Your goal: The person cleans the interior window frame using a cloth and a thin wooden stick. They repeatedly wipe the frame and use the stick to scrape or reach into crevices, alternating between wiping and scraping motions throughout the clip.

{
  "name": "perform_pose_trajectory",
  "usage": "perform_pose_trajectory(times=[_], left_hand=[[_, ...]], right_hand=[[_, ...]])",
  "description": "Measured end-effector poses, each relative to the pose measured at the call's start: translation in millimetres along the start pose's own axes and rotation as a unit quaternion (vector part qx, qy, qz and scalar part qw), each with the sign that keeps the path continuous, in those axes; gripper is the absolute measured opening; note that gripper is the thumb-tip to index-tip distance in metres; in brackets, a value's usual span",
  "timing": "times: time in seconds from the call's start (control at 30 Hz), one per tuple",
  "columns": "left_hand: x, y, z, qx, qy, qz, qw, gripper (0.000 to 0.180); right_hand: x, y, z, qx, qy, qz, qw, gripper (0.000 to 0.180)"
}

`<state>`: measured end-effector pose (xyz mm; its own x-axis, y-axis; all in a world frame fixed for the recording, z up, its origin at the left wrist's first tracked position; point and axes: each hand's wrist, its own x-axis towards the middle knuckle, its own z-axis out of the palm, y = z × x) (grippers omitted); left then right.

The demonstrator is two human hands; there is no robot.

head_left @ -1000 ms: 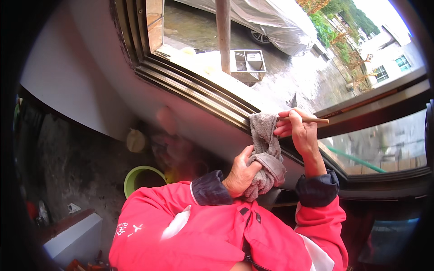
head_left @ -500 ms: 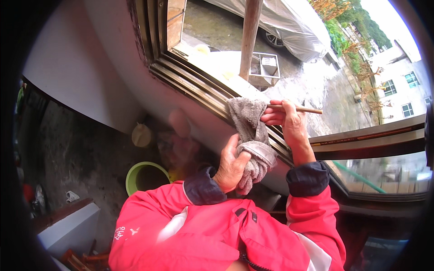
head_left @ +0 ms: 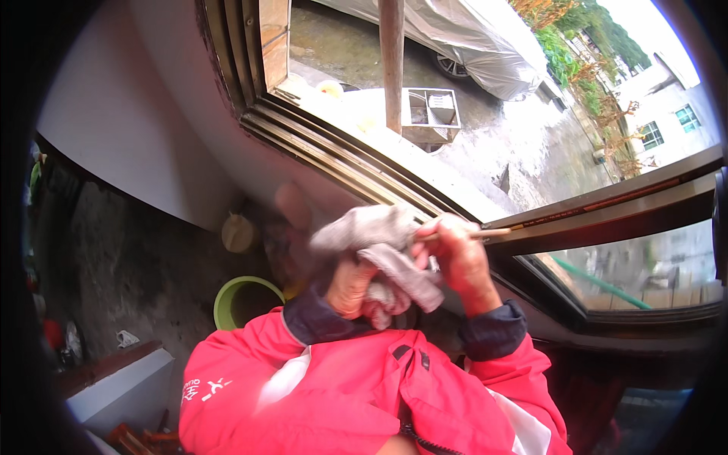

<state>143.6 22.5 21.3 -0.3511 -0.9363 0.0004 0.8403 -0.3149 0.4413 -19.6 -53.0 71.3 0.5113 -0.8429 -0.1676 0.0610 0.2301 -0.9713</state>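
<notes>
A dark-framed window (head_left: 341,163) is seen from inside, its grooved sliding track running along the sill above a white wall (head_left: 129,129), with a wet yard and a covered car (head_left: 470,38) visible outside. A grey rag (head_left: 379,243) is held up just in front of the track, bunched between both hands. The left hand (head_left: 350,284) is clenched around the lower folds of the rag, while the right hand (head_left: 455,254) is closed on a thin wooden stick (head_left: 489,233) and also touches the cloth. Compared with a second ago, the rag has been lifted off the track and gathered closer to the body, which suggests it is being refolded or wrapped about the stick rather than wiped along the groove. A green bucket (head_left: 235,299) stands on the floor below.
</notes>
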Motion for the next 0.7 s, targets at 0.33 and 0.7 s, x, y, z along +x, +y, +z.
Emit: perform_pose_trajectory(times=[0.33,0.7], left_hand=[[-125,40,-98,-0.035,0.098,0.225,0.969,0.072],[-183,37,-119,0.143,0.337,0.327,0.871,0.069]], right_hand=[[58,-13,2,-0.460,-0.049,-0.192,0.865,0.020],[170,-15,12,-0.654,-0.256,-0.274,0.657,0.026]])
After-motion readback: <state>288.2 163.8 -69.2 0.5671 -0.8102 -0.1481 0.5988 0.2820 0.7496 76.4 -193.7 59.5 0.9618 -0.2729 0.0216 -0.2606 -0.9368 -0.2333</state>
